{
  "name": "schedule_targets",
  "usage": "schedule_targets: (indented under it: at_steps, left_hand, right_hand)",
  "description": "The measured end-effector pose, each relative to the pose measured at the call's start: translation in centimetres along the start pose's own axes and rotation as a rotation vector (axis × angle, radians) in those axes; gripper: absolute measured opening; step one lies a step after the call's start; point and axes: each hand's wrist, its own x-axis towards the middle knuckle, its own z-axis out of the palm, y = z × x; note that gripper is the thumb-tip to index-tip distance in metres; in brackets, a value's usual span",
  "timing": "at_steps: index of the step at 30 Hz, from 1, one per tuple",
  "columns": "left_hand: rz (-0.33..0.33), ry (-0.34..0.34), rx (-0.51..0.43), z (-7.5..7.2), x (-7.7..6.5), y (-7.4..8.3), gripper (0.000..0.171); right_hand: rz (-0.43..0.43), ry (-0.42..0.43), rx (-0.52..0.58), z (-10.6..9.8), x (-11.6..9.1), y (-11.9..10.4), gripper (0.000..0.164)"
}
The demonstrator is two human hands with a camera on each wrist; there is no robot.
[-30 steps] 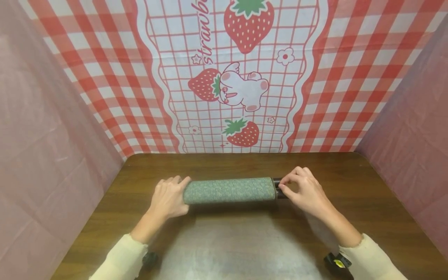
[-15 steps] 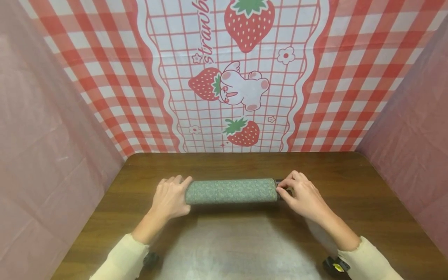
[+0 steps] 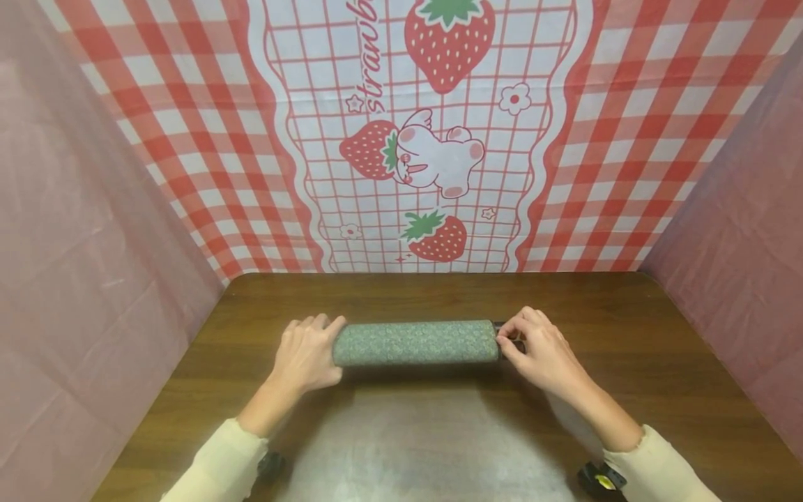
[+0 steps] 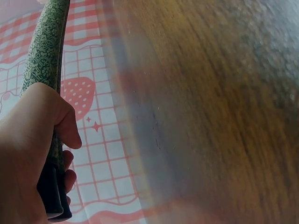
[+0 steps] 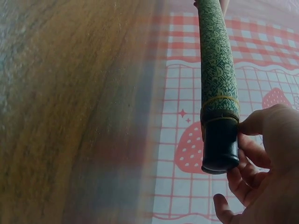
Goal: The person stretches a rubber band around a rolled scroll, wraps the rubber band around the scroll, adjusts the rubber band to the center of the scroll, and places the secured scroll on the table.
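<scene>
A rolled scroll in green patterned cloth lies level between my two hands, raised over the table. My left hand grips its left end; in the left wrist view the fingers wrap round it and dark roller ends stick out below. With thumb and fingertips, my right hand pinches the right end, where cloth and rollers meet. The right wrist view shows a dark roller end between those fingers, and a thin yellowish band round the cloth near its edge.
A brown wooden table spreads beneath, with a shiny patch at the front. Behind stands a red-and-white checked cloth with printed strawberries. Pink curtains close both sides. Dark wrist devices sit under the cream sleeves.
My right hand's fingertips have moved left along the dark rollers to the cloth's edge. The scroll has shifted very slightly right, and my left hand keeps its grip.
</scene>
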Motion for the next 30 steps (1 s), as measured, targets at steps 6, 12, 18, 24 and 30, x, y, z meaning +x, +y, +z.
schedule_targets:
  at_steps: [6, 12, 18, 24, 30]
  left_hand:
    - [-0.006, -0.018, -0.006, -0.04, 0.12, 0.19, 0.071]
    - [-0.022, -0.015, -0.018, 0.11, 0.09, 0.37, 0.07]
    - [-0.037, -0.004, -0.026, 0.21, -0.03, 0.56, 0.068]
    - [-0.087, -0.065, -0.043, 0.03, 0.0, 0.76, 0.069]
    - [-0.14, -0.154, -0.043, -0.47, 0.37, 0.93, 0.071]
  right_hand:
    - [-0.027, 0.046, -0.01, 0.07, 0.18, 0.25, 0.016]
    - [-0.014, 0.067, -0.012, -0.44, 0.49, 0.19, 0.017]
    - [0.011, 0.076, 0.007, -0.84, 0.56, -0.02, 0.017]
    - [-0.036, 0.105, 0.019, -0.64, 0.44, -0.12, 0.019]
    - [-0.073, 0.114, 0.03, -0.31, 0.2, 0.01, 0.021]
